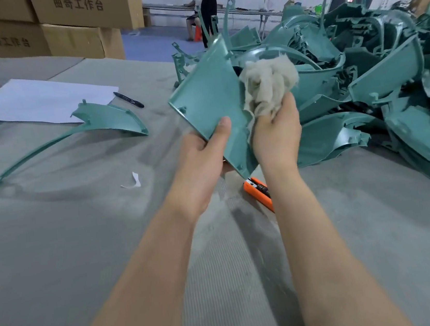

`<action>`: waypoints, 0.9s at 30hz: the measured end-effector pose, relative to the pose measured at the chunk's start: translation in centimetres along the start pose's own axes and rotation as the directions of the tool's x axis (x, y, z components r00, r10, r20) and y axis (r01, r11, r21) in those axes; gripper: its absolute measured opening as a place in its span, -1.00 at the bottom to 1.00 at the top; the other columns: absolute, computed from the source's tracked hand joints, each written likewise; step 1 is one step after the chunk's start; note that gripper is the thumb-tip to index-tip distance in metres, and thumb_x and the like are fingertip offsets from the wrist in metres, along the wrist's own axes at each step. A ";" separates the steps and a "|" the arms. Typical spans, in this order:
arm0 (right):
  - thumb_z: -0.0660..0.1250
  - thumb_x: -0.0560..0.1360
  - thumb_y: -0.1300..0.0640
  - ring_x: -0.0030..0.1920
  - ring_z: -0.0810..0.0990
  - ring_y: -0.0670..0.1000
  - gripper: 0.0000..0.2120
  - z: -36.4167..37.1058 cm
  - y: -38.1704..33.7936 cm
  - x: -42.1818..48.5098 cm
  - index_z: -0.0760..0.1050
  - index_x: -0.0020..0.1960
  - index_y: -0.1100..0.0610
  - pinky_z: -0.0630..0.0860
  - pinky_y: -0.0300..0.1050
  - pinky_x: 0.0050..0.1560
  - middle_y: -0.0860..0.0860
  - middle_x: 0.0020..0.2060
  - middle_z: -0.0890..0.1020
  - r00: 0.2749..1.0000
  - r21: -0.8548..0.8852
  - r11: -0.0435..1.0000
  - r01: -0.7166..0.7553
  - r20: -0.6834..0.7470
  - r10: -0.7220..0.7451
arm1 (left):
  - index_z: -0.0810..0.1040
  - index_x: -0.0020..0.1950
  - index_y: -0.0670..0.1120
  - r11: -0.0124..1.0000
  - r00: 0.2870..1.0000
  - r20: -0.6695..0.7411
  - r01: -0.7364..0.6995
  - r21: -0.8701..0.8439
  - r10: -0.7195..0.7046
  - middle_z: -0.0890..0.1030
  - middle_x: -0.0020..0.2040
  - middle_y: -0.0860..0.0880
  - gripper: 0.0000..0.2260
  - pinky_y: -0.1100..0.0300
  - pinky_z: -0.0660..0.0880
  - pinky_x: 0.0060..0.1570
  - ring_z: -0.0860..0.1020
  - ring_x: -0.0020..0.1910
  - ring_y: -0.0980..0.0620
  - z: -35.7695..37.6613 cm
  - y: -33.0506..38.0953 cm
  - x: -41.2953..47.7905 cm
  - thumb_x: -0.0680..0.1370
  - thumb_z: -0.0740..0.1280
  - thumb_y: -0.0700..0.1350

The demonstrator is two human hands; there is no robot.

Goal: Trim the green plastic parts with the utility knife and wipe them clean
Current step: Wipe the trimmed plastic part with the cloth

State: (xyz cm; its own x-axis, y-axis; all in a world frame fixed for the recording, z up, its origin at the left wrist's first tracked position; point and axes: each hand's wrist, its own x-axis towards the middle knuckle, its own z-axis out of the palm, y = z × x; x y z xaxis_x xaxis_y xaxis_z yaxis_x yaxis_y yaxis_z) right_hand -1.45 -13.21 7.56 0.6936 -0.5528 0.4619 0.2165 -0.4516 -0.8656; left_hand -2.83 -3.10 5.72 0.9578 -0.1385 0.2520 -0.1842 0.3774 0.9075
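My left hand point(202, 159) grips the lower edge of a flat green plastic panel point(208, 98), thumb on its face, holding it tilted above the table. My right hand point(275, 133) clutches a wad of beige rag point(266, 83) against the panel's right edge. An orange utility knife point(258, 192) lies on the grey table covering point(83, 246) just below my hands, partly hidden by my right forearm. A long curved green part point(100, 122) lies flat on the table to the left.
A big heap of green plastic parts point(360, 77) fills the right side. A white sheet point(43, 100), a black marker point(129, 99) and a paper scrap point(133, 181) lie left. Cardboard boxes point(67, 26) stand behind; two people point(205, 7) are far back.
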 end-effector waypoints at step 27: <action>-0.11 0.69 -0.03 0.58 -0.16 0.00 -0.50 3.7 -2.4 -3.0 -0.02 0.60 0.03 -0.30 0.16 0.49 -0.03 0.60 -0.02 0.886 -0.400 0.833 0.381 0.416 -0.206 | 0.52 0.26 -0.10 0.848 0.995 0.095 0.057 -0.527 -0.008 0.63 0.18 -0.07 -0.54 0.08 0.51 0.20 0.57 0.22 -0.01 -2.4 2.7 0.3 0.64 0.03 0.18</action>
State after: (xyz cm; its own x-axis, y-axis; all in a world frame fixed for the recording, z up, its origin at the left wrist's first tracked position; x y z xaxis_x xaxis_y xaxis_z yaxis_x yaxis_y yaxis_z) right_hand -1.46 -7.89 7.51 0.8557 -0.1053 0.5066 0.1702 -0.8673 -0.4678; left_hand -2.54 0.12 7.46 0.9337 -0.2280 0.2760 0.0147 0.7947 0.6069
